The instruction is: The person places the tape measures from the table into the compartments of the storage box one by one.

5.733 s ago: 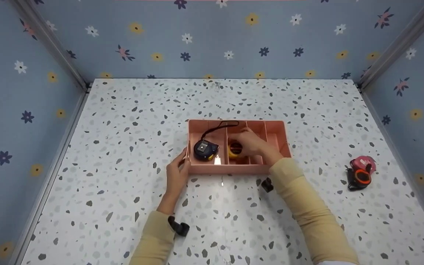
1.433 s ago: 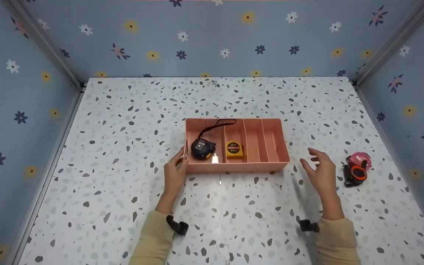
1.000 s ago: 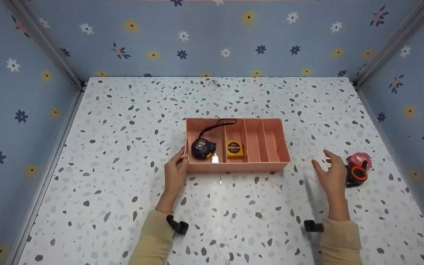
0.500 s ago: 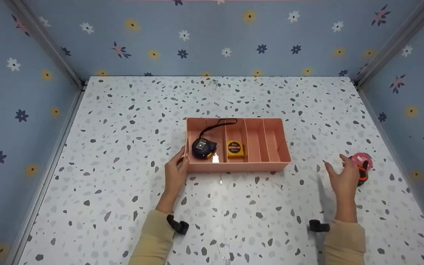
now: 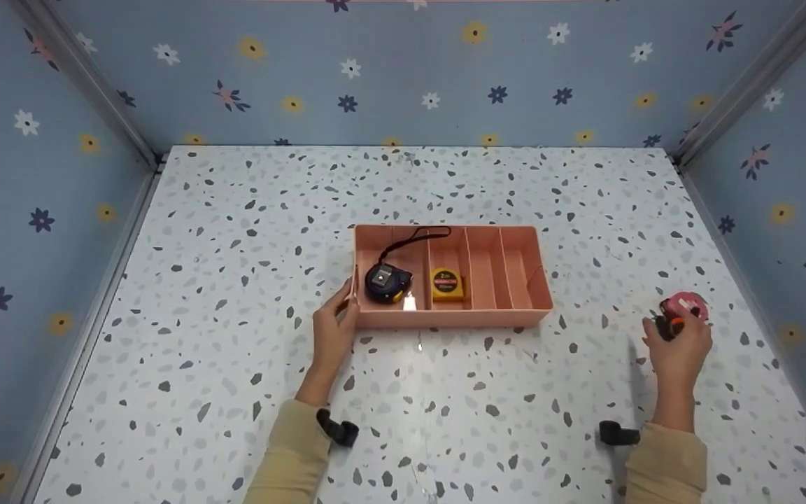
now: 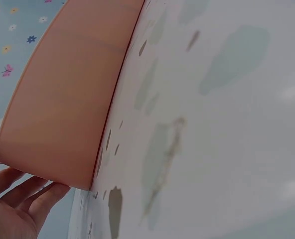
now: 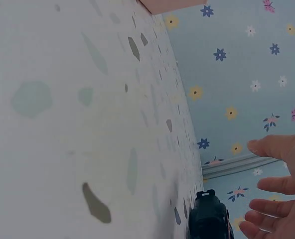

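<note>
A pink divided box [image 5: 452, 319] sits mid-table. My left hand [image 5: 333, 332] holds its left end, fingers along the outer wall and thumb at the rim; in the left wrist view the hand [image 6: 18, 204] is at the box's corner. Inside lie a dark blue tape measure [image 5: 387, 283] with a black strap in the widest compartment and a yellow tape measure [image 5: 448, 285] in the one beside it. My right hand [image 5: 679, 350], fingers spread, hovers over a black-and-orange tape measure [image 7: 208, 216], which it partly hides in the head view. A pink tape measure [image 5: 686, 305] lies just behind.
The speckled white table [image 5: 270, 203] is enclosed by blue flowered panels [image 5: 403, 77] at the back and both sides. Thin dividers part the box's right-hand compartments. A black wrist camera [image 5: 618, 432] juts from my right sleeve.
My right hand has left the yellow tape measure in the box and moved right, across the table, to the black-and-orange tape measure. My left hand has stayed at the box's left end.
</note>
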The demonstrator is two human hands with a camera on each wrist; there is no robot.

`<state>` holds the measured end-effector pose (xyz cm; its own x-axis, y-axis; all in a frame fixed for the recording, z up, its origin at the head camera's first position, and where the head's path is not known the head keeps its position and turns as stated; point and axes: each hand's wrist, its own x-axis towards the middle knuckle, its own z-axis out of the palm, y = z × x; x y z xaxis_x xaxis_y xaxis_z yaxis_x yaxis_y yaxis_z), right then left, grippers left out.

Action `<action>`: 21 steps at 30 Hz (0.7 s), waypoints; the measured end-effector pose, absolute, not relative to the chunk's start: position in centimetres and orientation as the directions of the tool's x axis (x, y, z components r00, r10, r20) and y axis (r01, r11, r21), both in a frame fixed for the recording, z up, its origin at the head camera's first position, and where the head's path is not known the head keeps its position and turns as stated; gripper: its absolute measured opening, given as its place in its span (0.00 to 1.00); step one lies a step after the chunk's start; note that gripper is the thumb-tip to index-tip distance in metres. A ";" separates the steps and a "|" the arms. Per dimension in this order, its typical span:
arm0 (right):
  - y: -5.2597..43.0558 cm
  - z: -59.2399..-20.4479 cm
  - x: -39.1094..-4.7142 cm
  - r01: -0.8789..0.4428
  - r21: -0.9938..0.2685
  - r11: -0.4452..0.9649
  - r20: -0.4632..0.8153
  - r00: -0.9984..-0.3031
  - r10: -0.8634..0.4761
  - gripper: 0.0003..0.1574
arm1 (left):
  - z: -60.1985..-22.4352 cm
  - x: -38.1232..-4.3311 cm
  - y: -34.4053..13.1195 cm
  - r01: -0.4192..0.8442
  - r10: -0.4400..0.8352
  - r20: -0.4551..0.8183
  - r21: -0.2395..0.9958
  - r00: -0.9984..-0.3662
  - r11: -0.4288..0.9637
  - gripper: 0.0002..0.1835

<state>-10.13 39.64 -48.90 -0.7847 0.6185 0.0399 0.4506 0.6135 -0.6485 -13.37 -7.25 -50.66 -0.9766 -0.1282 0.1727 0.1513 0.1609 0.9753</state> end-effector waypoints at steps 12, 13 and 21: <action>41.4 -49.7 -9.5 0.496 -0.675 0.546 0.031 -0.720 0.693 0.45 | -50.4 -13.3 -7.2 0.139 -0.137 0.170 0.969 -0.976 0.206 0.21; 41.5 -49.7 -9.5 0.506 -0.673 0.538 0.019 -0.716 0.698 0.46 | -50.4 -13.3 -7.2 0.138 -0.138 0.169 0.968 -0.976 0.211 0.21; 42.7 -50.2 -9.8 0.587 -0.660 0.470 -0.080 -0.676 0.733 0.55 | -50.4 -13.3 -7.1 0.141 -0.145 0.175 0.966 -0.974 0.217 0.20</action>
<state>-9.77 42.72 -50.16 -0.6759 0.7327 -0.0796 0.5867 0.4695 -0.6598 -13.31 -7.15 -50.36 -0.9738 -0.1453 0.1750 0.1412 0.2170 0.9659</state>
